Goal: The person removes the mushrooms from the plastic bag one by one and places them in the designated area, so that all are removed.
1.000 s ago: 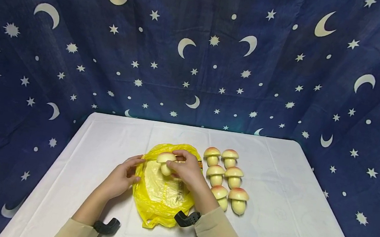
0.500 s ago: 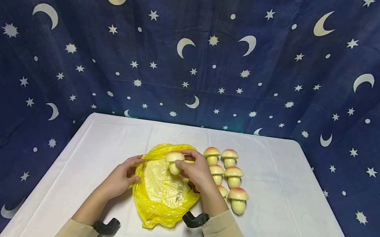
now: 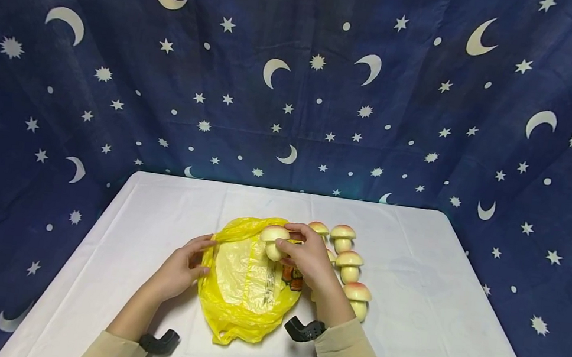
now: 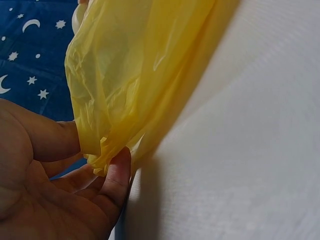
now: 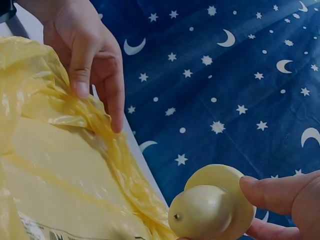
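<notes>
My right hand (image 3: 315, 262) pinches a mushroom (image 3: 274, 242), pale cream with a reddish tint on its cap, above the right part of a yellow plastic bag (image 3: 236, 276). In the right wrist view, thumb and fingers hold this mushroom (image 5: 205, 210) by its cap, stem end toward the camera. On the bag's left side, my left hand (image 3: 175, 272) grips the rim. The left wrist view shows the thin film of the bag (image 4: 125, 65) bunched between thumb and fingertips. The bag lies spread with its mouth open upward; printing shows inside.
Several more mushrooms (image 3: 349, 266) stand in two columns right of the bag, the left column partly hidden by my right hand and forearm. All rest on a white-covered table (image 3: 435, 316). A dark blue curtain (image 3: 297, 84) with moons and stars hangs behind.
My right hand has moved right and slightly up with the mushroom, from over the bag's middle toward its right side, covering more of the standing mushrooms. The left hand stays at the rim.
</notes>
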A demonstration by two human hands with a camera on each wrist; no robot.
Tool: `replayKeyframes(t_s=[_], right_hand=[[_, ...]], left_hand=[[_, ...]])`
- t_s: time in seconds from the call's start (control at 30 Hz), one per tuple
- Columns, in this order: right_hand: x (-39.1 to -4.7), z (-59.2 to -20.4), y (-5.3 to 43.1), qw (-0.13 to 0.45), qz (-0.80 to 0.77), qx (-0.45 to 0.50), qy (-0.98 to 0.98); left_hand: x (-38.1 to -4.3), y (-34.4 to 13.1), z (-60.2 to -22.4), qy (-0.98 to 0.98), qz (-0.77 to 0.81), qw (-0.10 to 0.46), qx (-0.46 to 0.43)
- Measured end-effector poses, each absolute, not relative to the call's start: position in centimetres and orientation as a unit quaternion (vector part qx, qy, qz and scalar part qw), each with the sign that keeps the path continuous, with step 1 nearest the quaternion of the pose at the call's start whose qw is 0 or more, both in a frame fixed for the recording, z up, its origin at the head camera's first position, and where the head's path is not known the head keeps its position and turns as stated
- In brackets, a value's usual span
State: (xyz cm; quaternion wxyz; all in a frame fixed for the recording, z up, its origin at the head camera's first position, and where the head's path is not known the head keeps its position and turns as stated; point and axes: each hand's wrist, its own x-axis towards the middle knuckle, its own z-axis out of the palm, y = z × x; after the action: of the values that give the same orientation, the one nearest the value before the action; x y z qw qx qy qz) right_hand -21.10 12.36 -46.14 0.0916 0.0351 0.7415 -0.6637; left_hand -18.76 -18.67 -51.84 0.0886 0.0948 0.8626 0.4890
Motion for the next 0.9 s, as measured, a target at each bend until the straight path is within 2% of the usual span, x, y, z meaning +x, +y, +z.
replayKeyframes(t_s=[0.9], right_hand=[[-20.8, -44.5, 16.8, 0.070, -0.657, 0.050, 0.749]], left_hand=[[-18.6, -18.9, -52.0, 0.866, 0.486, 0.081, 0.085]])
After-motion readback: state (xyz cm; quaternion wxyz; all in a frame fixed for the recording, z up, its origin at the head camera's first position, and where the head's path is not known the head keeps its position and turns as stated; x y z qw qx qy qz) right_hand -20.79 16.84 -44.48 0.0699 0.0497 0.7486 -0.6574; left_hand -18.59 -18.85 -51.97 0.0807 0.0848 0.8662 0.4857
